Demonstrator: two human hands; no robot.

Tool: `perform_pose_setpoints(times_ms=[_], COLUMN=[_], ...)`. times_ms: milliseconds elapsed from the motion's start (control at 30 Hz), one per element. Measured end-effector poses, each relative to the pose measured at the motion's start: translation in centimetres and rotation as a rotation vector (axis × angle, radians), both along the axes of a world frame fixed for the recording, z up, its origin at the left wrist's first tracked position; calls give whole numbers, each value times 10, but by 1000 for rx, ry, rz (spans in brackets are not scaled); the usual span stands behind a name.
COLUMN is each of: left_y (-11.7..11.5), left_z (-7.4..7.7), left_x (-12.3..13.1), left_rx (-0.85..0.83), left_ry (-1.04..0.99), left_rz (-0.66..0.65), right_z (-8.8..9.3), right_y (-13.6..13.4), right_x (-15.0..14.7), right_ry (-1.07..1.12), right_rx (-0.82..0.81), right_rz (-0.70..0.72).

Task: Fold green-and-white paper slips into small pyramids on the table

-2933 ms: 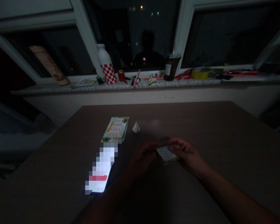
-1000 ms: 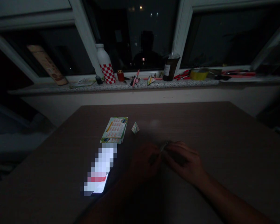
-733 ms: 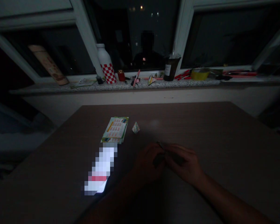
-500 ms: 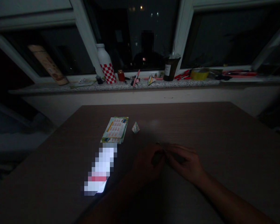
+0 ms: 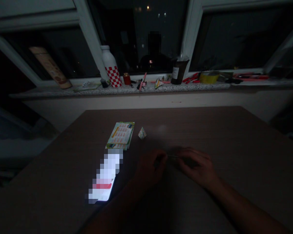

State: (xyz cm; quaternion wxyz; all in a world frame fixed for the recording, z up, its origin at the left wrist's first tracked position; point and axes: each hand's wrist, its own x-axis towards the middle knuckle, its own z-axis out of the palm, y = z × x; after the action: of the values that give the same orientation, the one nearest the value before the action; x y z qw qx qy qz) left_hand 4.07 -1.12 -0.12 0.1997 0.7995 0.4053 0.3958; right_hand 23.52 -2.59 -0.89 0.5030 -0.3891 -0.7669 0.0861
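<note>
In the dim head view, a thin, pale piece of paper point(image 5: 172, 156) shows almost edge-on between my two hands. My left hand point(image 5: 151, 165) pinches one end with thumb and fingers. On the other side, my right hand point(image 5: 197, 164) grips the opposite end between thumb and fingertips. How the paper is folded is too dark to make out. A small folded paper piece point(image 5: 142, 133) with printed pattern stands beyond my left hand. Left of it lies a stack of printed cards point(image 5: 120, 135), slightly fanned.
A lit phone point(image 5: 104, 178) rests left of my left forearm on the brown table point(image 5: 197, 123). Along the windowsill point(image 5: 136, 89) stand a red-checked white bottle point(image 5: 111, 68), a leaning tan bottle point(image 5: 51, 68), a dark cup point(image 5: 179, 71) and a yellow tape roll point(image 5: 208, 77).
My hands have moved apart, left hand leftward and right hand slightly rightward. More of the paper's edge shows between them. The cards, folded piece and phone stay put.
</note>
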Motion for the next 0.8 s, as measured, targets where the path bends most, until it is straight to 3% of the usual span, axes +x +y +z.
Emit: perform_pose_setpoints(times_ms=[100, 233, 367, 533, 800], left_y=[0, -2, -4, -5, 1], left_z=[-1, 0, 3, 8, 4], left_x=[0, 1, 5, 8, 7], left_rx=[49, 240, 353, 398, 371], left_ry=[29, 64, 101, 153, 185], left_rz=[15, 61, 25, -40, -74], right_z=[2, 4, 4, 3, 0], right_y=[1, 2, 2, 1, 2], right_x=[1, 0, -2, -3, -4], right_ry=[-21, -63, -89, -141, -198], right_rx=[49, 122, 167, 177, 216], right_rz=[30, 80, 98, 115, 143])
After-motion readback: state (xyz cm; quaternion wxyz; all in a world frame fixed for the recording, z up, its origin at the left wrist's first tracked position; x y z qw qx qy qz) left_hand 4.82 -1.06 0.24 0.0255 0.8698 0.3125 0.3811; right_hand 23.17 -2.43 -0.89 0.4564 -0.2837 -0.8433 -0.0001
